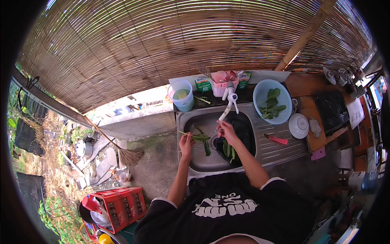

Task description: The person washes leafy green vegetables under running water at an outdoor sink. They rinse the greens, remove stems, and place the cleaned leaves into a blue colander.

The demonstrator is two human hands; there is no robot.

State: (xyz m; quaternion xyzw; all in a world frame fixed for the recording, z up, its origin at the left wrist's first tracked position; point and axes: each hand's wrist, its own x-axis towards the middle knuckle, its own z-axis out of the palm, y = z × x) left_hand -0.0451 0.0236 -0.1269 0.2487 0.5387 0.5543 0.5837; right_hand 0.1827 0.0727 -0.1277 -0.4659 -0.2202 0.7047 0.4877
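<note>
My left hand grips a leafy green stem over the left part of the stainless steel sink. My right hand is raised at the lower end of the spout of a white tap; whether its fingers hold anything is unclear. More green leaves with stems lie in the basin below my right forearm, against something black. A few loose leaves rest on the basin floor under my left hand.
Right of the tap stands a light blue basket with leafy greens. A red-handled knife lies on the drainboard near a white bowl. Behind the sink are a plastic bucket and pink utensil holder. A broom leans at left.
</note>
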